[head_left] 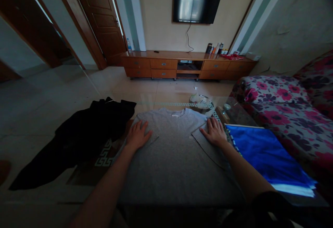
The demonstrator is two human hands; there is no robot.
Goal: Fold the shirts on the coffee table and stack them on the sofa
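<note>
A grey T-shirt (171, 165) lies spread on a glass-topped table, its collar at the far side and both sleeves folded in over the body. My left hand (137, 134) rests flat on the shirt's left shoulder, fingers spread. On the opposite shoulder, by the other folded sleeve, my right hand (214, 131) lies palm down with its fingers stretched out. Neither hand grips the cloth. To the left is a heap of black clothing (78, 137). A folded blue garment (265, 151) with white edges lies to the right of my right forearm.
The glass table (85, 176) has a key-pattern border. A floral sofa (281, 110) stands to the right. Beyond the table are a plastic bag (200, 99), a small glass (227, 107), a wooden TV cabinet (163, 64) and a wall-mounted television (198, 1).
</note>
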